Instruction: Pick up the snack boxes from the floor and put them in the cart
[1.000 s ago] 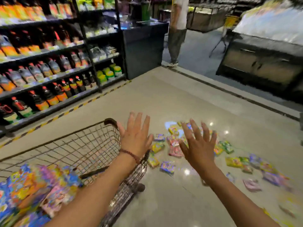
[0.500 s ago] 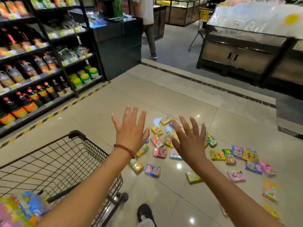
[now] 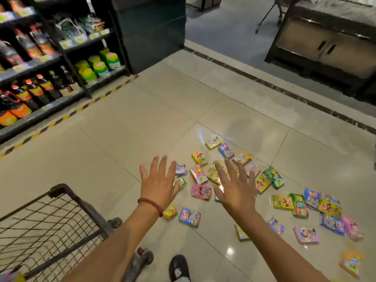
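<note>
Several small colourful snack boxes (image 3: 201, 191) lie scattered on the beige tiled floor, from the centre out to the lower right. My left hand (image 3: 159, 183) and my right hand (image 3: 234, 185) are stretched forward above the nearest boxes, fingers spread and straight, holding nothing. A red bead bracelet is on my left wrist. The wire shopping cart (image 3: 67, 193) stands at the lower left, its front corner just left of my left forearm. Its contents are mostly out of frame.
Dark shelves of bottles (image 3: 40, 86) line the left side, edged by yellow-black floor tape. A dark counter (image 3: 154, 31) stands behind them and a display cabinet (image 3: 325, 47) at the upper right. My black shoe (image 3: 179, 267) is by the cart's wheel (image 3: 142, 259).
The view has tilted down and moved closer to the boxes. The cart has slid toward the lower left of the view. Both hands stay open and spread.
</note>
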